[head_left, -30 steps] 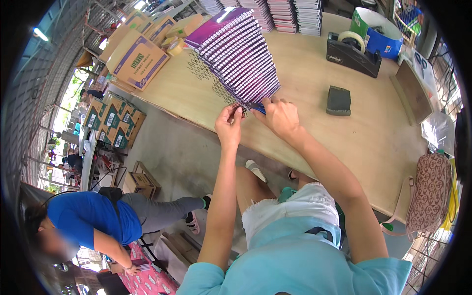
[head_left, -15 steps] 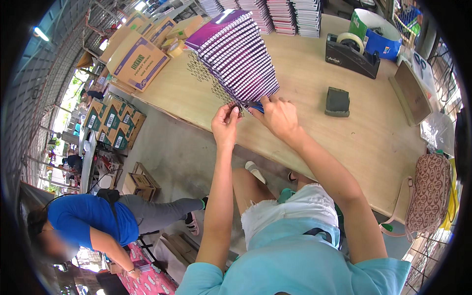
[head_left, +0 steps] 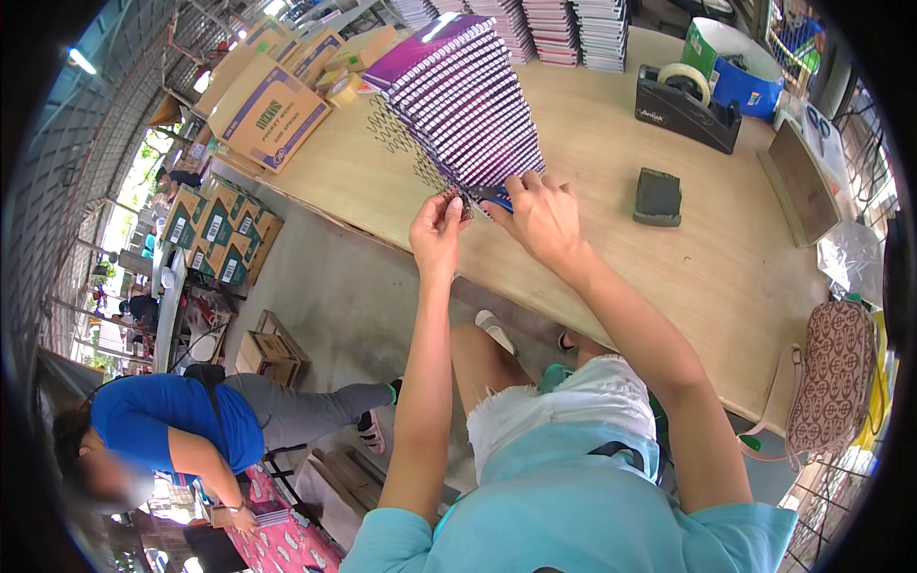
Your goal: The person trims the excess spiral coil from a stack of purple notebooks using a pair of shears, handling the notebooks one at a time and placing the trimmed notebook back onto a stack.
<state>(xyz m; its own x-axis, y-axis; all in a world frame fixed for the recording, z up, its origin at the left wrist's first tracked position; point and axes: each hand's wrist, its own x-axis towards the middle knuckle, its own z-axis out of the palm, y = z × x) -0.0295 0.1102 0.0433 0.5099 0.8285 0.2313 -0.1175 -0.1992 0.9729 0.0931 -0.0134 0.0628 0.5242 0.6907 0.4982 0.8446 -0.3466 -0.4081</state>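
Note:
A tall stack of purple spiral notebooks (head_left: 473, 110) stands near the table's front edge, its bound edges towards me. Loose dark wire coils (head_left: 390, 126) stick out from its left side. My left hand (head_left: 437, 234) is closed at the stack's near lower corner, thumb and fingers pinching the end of a wire coil. Close beside it, my right hand (head_left: 543, 218) is wrapped round a blue-handled tool (head_left: 498, 197) that looks like small pliers, its tip pointing at the left fingers. The palm hides most of the tool.
On the wooden table (head_left: 592, 134) are a black tape dispenser (head_left: 686, 113), a dark block (head_left: 657, 198) and more notebook stacks (head_left: 600, 33). Cardboard boxes (head_left: 272, 119) fill the far left. A patterned bag (head_left: 829, 377) hangs at right. Another person (head_left: 181, 425) works at lower left.
Both hands stay at the stack's near corner; my right fingers have shifted slightly up round the pliers. The other person's hand has moved a little at the lower left.

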